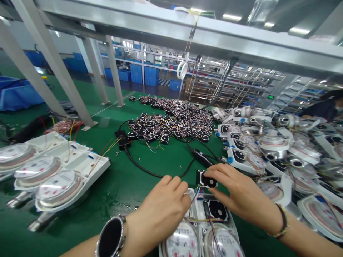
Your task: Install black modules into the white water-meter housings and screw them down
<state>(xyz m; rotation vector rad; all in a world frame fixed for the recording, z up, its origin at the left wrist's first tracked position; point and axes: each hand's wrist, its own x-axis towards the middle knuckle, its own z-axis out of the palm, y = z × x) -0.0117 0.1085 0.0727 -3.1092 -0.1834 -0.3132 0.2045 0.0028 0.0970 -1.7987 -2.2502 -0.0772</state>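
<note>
Green tabletop [128,194], strewn with small clippings, spreads under everything. Nearest, two white meters [182,241] sit side by side; their dial figures are too small to read. Above their left edge, the left hand [166,207] has its fingers curled together, but whether they grip anything is hidden. Just beyond the meters, the right hand [238,189] has thumb and fingertips closed on a black module [210,182] trailing coloured wires. Three more meters [61,185] stand at left, and a heap of meters [273,142] crowds the right. Farther back lies a broad pile of modules [171,123], under a grey metal frame [171,28]. Behind are blue bins [136,74], metal racks [209,82] and a lit green sign [271,96], illegible.
</note>
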